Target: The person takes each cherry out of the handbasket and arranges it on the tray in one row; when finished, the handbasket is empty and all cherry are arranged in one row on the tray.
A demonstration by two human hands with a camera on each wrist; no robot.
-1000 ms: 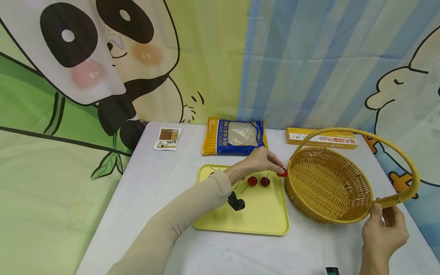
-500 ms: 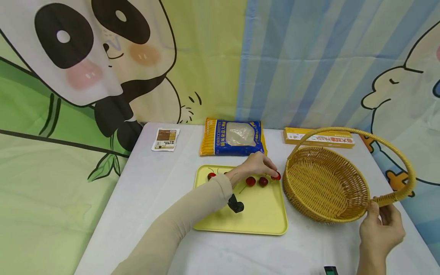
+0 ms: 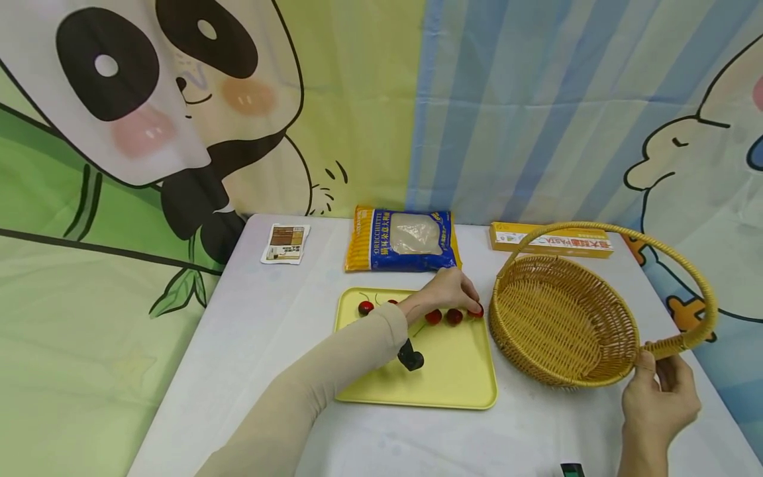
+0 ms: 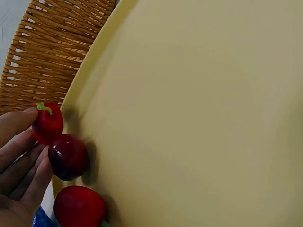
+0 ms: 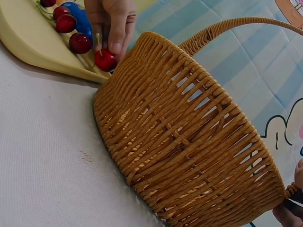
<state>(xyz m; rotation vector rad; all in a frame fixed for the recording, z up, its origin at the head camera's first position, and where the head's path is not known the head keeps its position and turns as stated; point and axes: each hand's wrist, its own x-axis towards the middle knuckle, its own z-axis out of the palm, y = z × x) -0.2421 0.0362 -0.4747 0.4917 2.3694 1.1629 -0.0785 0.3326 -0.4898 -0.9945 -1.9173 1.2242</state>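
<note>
My left hand (image 3: 448, 289) reaches over the far right corner of the yellow tray (image 3: 453, 381) and pinches a red cherry (image 4: 49, 124) between thumb and fingers. Its short green stem points up in the left wrist view. A dark cherry (image 4: 68, 157) and a brighter red cherry (image 4: 79, 206) lie in a row beside it on the tray. Farther left sits another cherry (image 3: 366, 307), partly behind my forearm another. My right hand (image 3: 660, 394) grips the rim of the wicker basket (image 3: 507, 331) at the foot of its handle. The basket is tilted, its inside bare.
Behind the tray lies a blue and yellow pasta bag (image 3: 411, 242). A yellow pasta box (image 3: 551, 242) is at the back, behind the basket. A small white packet (image 3: 286, 244) lies at the far left. A printed cloth (image 3: 507, 112) hangs along the back.
My left hand, with the cherry, has moved slightly left and lower, from beside the basket's rim to the tray's far right corner. My right hand keeps its grip on the basket.
</note>
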